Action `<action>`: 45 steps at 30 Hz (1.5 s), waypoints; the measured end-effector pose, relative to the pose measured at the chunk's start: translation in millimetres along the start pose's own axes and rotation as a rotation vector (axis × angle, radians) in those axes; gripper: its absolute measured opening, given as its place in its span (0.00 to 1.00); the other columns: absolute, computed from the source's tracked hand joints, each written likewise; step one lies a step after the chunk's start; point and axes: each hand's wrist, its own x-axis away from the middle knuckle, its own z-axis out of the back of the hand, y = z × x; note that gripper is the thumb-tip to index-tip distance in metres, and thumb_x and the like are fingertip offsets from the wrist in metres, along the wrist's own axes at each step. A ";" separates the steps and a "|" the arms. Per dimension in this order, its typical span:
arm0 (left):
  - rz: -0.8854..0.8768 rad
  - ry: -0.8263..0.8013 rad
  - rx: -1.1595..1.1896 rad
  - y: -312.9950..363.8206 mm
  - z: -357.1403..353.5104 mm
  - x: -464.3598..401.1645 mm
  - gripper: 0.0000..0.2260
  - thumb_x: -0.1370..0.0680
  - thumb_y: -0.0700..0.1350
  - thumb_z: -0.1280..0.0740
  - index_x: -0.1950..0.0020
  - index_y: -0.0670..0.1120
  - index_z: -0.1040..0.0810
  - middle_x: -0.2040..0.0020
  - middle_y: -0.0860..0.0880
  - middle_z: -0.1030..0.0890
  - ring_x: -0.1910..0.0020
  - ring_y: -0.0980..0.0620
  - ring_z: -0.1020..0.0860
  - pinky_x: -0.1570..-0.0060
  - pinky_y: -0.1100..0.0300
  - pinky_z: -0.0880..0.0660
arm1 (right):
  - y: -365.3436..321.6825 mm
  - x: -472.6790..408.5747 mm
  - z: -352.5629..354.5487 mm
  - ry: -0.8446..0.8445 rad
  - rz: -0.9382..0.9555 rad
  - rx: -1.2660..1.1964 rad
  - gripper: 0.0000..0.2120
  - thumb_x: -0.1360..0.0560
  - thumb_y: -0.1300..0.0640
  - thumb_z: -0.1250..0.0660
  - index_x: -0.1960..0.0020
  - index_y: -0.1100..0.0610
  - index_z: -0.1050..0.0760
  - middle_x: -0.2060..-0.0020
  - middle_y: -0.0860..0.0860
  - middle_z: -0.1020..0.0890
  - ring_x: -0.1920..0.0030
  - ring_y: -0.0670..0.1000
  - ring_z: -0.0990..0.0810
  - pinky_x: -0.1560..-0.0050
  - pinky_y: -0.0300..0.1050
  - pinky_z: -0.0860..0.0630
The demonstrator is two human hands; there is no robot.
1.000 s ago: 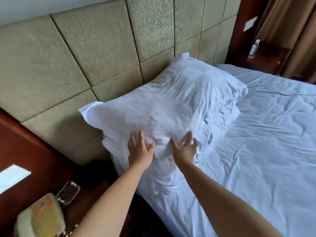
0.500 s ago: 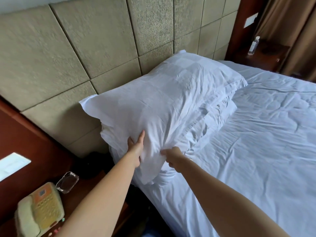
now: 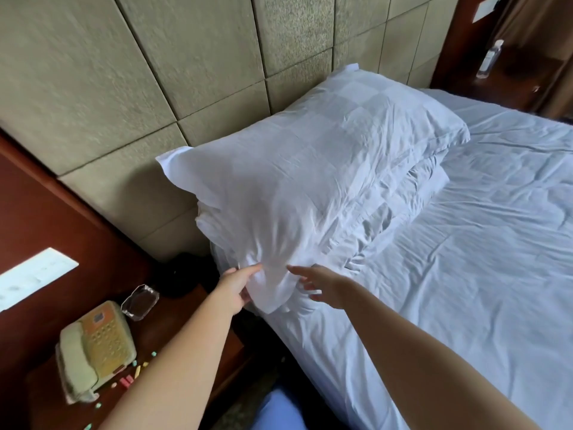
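Pillow [image 3: 310,169] — white, leaning on the padded headboard [image 3: 186,72].
Left hand [image 3: 237,287] pinches its near corner; right hand [image 3: 324,288] — fingers spread — just beside the fabric.

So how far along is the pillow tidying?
Done: the top pillow lies stacked on the lower pillow against the headboard. In hand: the left hand pinches its near end; the right hand is open beside it. Left, probably: the loose, creased near end and the wrinkled sheet.
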 end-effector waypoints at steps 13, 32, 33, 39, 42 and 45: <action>0.008 -0.099 -0.172 8.8 19.1 11.6 0.04 0.24 0.42 0.30 0.53 0.47 0.24 0.59 0.47 0.20 0.62 0.52 0.23 0.66 0.62 0.27 | 6.9 19.7 -44.3 0.054 0.062 -0.066 0.15 0.27 0.59 0.28 0.44 0.62 0.27 0.59 0.56 0.22 0.60 0.53 0.21 0.60 0.44 0.23; -0.596 -0.107 -1.197 43.5 42.8 33.9 0.06 0.26 0.39 0.35 0.54 0.46 0.19 0.48 0.46 0.18 0.47 0.45 0.21 0.49 0.57 0.25 | 11.8 99.1 -83.9 0.585 0.010 0.920 0.19 0.22 0.47 0.38 0.41 0.61 0.24 0.44 0.58 0.20 0.41 0.58 0.23 0.47 0.44 0.29; -0.613 -0.120 -1.189 46.3 41.7 35.0 0.06 0.26 0.39 0.36 0.54 0.47 0.20 0.48 0.46 0.19 0.46 0.45 0.21 0.48 0.57 0.25 | 9.3 101.9 -84.5 0.611 0.032 0.917 0.19 0.22 0.48 0.38 0.39 0.61 0.25 0.42 0.57 0.21 0.39 0.58 0.24 0.45 0.44 0.29; -0.761 -0.177 -1.306 54.0 36.8 39.3 0.10 0.25 0.40 0.39 0.46 0.49 0.23 0.42 0.46 0.22 0.44 0.45 0.23 0.51 0.60 0.29 | -3.8 111.6 -81.0 0.636 0.039 0.910 0.24 0.21 0.48 0.38 0.28 0.56 0.36 0.32 0.57 0.29 0.33 0.57 0.31 0.37 0.43 0.33; -0.798 -0.190 -1.323 60.3 35.0 44.4 0.16 0.24 0.41 0.38 0.37 0.49 0.26 0.35 0.46 0.26 0.38 0.45 0.26 0.43 0.57 0.29 | -12.6 113.8 -74.7 0.646 0.065 0.883 0.25 0.21 0.49 0.38 0.27 0.57 0.37 0.31 0.57 0.30 0.32 0.56 0.31 0.36 0.43 0.34; -0.757 -0.159 -1.251 61.8 30.4 48.4 0.16 0.24 0.44 0.36 0.36 0.47 0.27 0.36 0.45 0.25 0.38 0.45 0.26 0.43 0.58 0.29 | -20.1 114.4 -67.7 0.643 0.124 0.798 0.25 0.21 0.49 0.38 0.27 0.57 0.37 0.31 0.56 0.31 0.32 0.55 0.31 0.35 0.43 0.34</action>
